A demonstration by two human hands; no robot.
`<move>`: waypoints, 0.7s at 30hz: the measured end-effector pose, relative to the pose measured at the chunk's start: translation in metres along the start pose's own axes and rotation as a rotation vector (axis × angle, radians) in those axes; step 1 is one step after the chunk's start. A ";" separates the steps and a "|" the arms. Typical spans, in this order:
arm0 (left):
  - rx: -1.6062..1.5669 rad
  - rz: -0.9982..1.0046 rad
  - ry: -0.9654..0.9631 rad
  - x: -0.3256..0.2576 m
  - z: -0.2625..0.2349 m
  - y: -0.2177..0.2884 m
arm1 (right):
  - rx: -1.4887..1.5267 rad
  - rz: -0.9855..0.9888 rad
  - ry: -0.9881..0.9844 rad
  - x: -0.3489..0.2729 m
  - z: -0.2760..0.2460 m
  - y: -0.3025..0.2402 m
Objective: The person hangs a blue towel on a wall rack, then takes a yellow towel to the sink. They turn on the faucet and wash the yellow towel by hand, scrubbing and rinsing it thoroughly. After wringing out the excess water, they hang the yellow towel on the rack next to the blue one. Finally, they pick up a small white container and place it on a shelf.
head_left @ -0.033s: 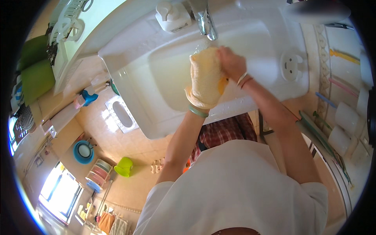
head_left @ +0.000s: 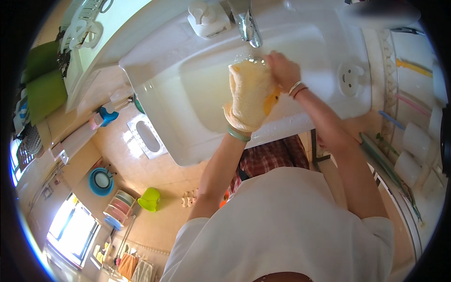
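Observation:
A pale yellow terry cloth (head_left: 246, 96), mitten-like in shape, covers my left hand, with its folded edge around the wrist just above a green bangle (head_left: 238, 134). The fingers inside are hidden. An orange-yellow patch (head_left: 271, 102) shows on its right side. My right hand (head_left: 285, 71) is closed like a fist against the cloth's upper right edge; what its fingers hold, if anything, is hidden. Both hands are over the white sink basin (head_left: 197, 101), below the chrome faucet (head_left: 250, 30). Splashing water (head_left: 249, 58) shows at the cloth's far end.
A white pump bottle (head_left: 209, 21) stands on the rim left of the faucet. A white soap dish (head_left: 350, 79) is at the basin's right. Farther left are a squat toilet (head_left: 146, 136), a green stool (head_left: 149, 199) and blue basins (head_left: 100, 181).
My right hand has shifted slightly right and up along the cloth's edge, so more of the orange patch shows. My left hand has barely moved.

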State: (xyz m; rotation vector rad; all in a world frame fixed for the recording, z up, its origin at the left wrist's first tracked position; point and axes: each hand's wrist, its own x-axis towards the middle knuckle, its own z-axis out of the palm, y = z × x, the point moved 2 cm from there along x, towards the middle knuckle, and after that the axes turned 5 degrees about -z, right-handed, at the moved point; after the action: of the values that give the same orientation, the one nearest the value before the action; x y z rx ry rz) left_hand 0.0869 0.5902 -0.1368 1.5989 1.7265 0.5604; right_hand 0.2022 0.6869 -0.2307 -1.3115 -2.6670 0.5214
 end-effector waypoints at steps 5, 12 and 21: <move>-0.754 -0.174 0.068 0.003 0.042 -0.050 | 0.514 0.119 -0.075 0.003 -0.068 -0.029; -0.863 -0.337 0.135 -0.010 0.082 -0.084 | 0.512 -0.176 -0.318 -0.037 -0.095 -0.095; -1.013 -0.289 0.059 -0.003 0.034 -0.037 | 0.437 -0.244 -0.093 -0.061 -0.109 -0.111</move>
State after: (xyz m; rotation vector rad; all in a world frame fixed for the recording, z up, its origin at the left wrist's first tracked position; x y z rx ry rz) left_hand 0.0873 0.5770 -0.1856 0.6110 1.3069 1.1029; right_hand 0.1857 0.6036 -0.0872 -0.8468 -2.5274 1.0727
